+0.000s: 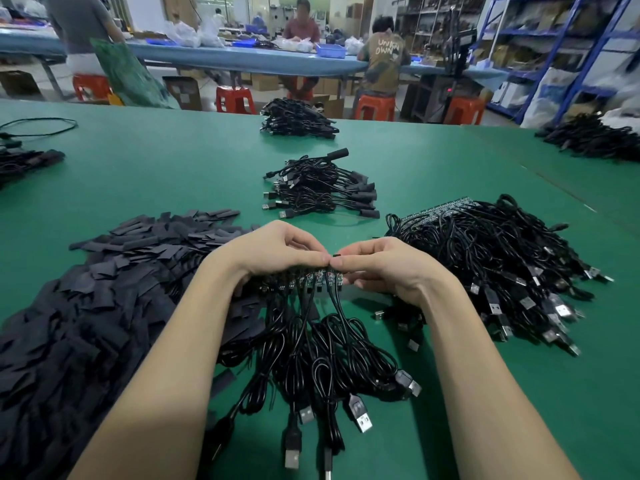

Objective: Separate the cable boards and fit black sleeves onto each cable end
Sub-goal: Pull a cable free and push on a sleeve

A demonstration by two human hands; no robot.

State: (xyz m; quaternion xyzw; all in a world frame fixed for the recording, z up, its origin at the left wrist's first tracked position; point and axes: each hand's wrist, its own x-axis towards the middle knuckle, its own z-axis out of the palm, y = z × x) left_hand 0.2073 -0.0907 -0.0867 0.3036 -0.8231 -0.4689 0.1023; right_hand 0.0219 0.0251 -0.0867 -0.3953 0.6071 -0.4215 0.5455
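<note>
Two hands meet over a strip of joined boards [304, 277] at table centre, seen from the head view. Left hand [273, 249] and right hand [377, 263] each pinch the strip's top edge, thumbs and forefingers tip to tip at the middle, so both are grasping the strip. Cables [325, 358] hang from the boards toward the viewer and end in USB plugs [360, 415]. Sleeves [104, 289] lie heaped just left of the left forearm; unsplit strips [485, 251] are piled to the right; finished cables [322, 188] sit beyond the hands. The step in hand appears to be snapping one board from the strip. To do it well, grip close on either side of one score line, bend sharply there, and keep the cables slack so no solder joint is strained.
</note>
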